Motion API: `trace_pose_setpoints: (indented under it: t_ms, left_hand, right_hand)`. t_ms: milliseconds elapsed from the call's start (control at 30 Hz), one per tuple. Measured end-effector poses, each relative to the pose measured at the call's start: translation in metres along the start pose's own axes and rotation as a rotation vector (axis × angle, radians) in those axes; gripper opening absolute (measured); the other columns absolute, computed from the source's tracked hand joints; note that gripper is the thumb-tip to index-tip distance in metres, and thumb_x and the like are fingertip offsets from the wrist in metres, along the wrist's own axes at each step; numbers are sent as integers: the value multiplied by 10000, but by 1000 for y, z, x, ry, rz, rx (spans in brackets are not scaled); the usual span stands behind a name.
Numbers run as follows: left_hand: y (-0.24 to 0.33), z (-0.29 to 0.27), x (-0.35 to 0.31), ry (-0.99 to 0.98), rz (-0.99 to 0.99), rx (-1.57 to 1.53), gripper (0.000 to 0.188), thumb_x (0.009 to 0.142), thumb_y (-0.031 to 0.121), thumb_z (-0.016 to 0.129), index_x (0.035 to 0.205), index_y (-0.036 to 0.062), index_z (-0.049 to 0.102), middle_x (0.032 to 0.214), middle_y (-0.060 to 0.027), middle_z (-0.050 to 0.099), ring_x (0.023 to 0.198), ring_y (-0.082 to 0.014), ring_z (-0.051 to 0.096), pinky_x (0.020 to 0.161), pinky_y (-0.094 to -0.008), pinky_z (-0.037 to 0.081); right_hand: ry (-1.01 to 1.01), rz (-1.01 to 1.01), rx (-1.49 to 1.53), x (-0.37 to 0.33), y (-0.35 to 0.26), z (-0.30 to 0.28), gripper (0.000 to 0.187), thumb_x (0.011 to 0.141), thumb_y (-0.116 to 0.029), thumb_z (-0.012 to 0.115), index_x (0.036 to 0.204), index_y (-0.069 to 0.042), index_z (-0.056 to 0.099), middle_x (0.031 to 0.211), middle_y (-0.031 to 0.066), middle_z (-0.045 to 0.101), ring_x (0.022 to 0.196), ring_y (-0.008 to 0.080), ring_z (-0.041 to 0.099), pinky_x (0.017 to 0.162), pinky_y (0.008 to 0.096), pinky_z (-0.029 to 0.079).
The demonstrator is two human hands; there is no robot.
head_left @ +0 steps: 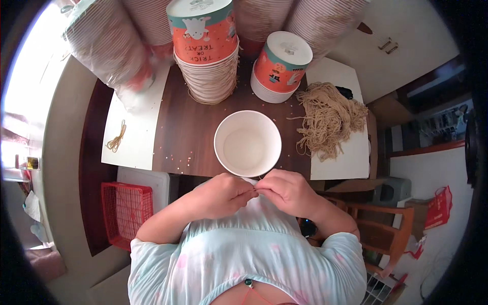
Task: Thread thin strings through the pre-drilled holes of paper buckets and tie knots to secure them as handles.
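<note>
A white paper bucket point(247, 144) stands upright with its open mouth toward me, at the table's near edge. My left hand point(229, 195) and my right hand point(285, 192) meet just in front of it, close to my body. Both hands are closed, thumbs pressed to fingers, fingertips nearly touching. Between them runs a thin brown cord, mostly hidden by the fingers; a bit of it shows by the bucket's rim. Right of the bucket lies a loose heap of tan cords point(329, 119).
Behind the bucket stand a tall stack of upside-down orange-and-green buckets point(206, 51) and a shorter stack point(281, 66). Plastic-wrapped stacks point(104, 40) line the back. A small cord bundle point(116, 137) lies at left. A red basket point(127, 211) sits below left, a wooden chair point(381, 229) at right.
</note>
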State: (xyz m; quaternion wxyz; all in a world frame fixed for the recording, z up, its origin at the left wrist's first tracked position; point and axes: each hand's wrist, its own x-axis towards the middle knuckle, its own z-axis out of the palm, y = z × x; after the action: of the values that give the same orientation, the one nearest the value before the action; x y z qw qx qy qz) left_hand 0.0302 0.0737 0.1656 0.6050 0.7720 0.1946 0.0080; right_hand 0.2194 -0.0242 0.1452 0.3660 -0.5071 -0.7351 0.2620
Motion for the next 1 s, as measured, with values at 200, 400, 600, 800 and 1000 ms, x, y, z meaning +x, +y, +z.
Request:
trace_pose_setpoints:
  t_ms: [200, 400, 600, 800, 1000]
  left_hand:
    - [-17, 11, -8, 212, -14, 51, 183, 841, 161, 639, 910, -9, 637, 774, -162, 632, 675, -296, 641, 609, -380, 498]
    - [-73, -6, 12, 916, -127, 621, 402, 767, 184, 710, 1065, -30, 547, 881, -180, 632, 750, -278, 654, 679, -356, 524]
    - [-128, -37, 36, 857, -199, 98, 243, 808, 99, 628, 974, -78, 637, 846, -158, 669, 746, -213, 646, 692, -312, 514]
    - [-129, -59, 43, 650, -90, -670, 343, 796, -34, 524, 1128, -67, 601, 952, -85, 667, 790, -130, 632, 730, -243, 510]
    - [-156, -65, 47, 505, -186, -900, 437, 749, -21, 492, 1175, -57, 580, 993, -102, 652, 883, -145, 620, 817, -255, 493]
  right_hand:
    - [-21, -159, -259, 0, 9, -5, 131, 728, -47, 657, 851, -66, 616, 821, 61, 552, 751, 254, 605, 631, 353, 515]
    - [143, 39, -305, 64, 91, -30, 96, 774, -97, 657, 809, -13, 627, 956, 120, 581, 813, 275, 600, 707, 366, 490]
    - [-226, 216, -395, 71, 123, -1, 96, 759, -119, 630, 794, -31, 646, 796, 133, 626, 763, 306, 624, 664, 400, 486]
    - [-58, 442, -46, 68, 90, -11, 113, 771, -92, 616, 790, 15, 646, 598, 52, 589, 545, 74, 515, 499, 268, 410]
    - [-10, 472, -63, 62, 79, -13, 111, 788, -91, 615, 803, 15, 643, 602, 50, 596, 547, 72, 525, 504, 261, 412]
